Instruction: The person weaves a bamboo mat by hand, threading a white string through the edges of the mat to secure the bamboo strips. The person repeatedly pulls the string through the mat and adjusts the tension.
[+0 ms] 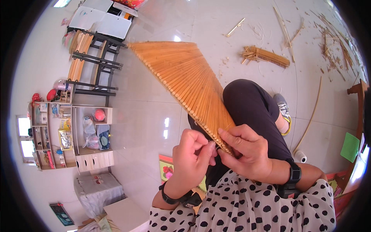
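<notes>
A flat mat of orange-brown stalks (189,77), laid side by side in a tapering shape, rests against my bent knee and slants toward the far left. Round cut stalk ends line its left edge. My right hand (247,150) grips the mat's near corner, thumb on top and fingers beneath. Close beside that corner, my left hand (195,152) is closed in a pinch at the edge. Whatever lies between its fingertips is too small to make out. The two hands nearly touch there.
On the tiled floor lie a bundle of short stalks (266,56), loose stalk scraps (334,42) and a long thin rod (313,108). A white thread spool (300,156) is near my right elbow. Black-framed folded furniture (100,65) and a shelf unit (58,135) stand at left.
</notes>
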The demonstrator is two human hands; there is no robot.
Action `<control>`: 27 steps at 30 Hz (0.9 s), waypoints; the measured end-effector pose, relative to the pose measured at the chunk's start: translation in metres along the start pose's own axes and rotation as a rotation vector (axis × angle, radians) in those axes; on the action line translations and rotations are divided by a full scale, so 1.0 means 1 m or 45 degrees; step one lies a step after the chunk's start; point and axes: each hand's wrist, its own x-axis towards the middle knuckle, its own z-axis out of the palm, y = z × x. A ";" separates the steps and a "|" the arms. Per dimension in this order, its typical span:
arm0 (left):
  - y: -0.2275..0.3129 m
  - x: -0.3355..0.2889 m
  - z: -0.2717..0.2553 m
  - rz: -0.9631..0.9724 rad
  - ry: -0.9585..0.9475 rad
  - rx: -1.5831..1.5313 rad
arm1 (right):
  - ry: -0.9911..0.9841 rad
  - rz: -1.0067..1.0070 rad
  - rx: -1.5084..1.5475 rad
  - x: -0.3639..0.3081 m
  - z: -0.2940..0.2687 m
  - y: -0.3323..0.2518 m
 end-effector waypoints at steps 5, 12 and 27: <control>0.004 0.006 -0.006 0.003 -0.082 0.079 | 0.005 -0.001 -0.029 0.000 0.002 -0.001; 0.042 0.042 -0.042 1.121 0.425 1.530 | -0.016 0.087 -0.007 0.000 0.006 -0.003; -0.005 0.080 -0.128 1.215 0.284 1.764 | 0.027 -0.753 -0.230 0.027 -0.028 -0.030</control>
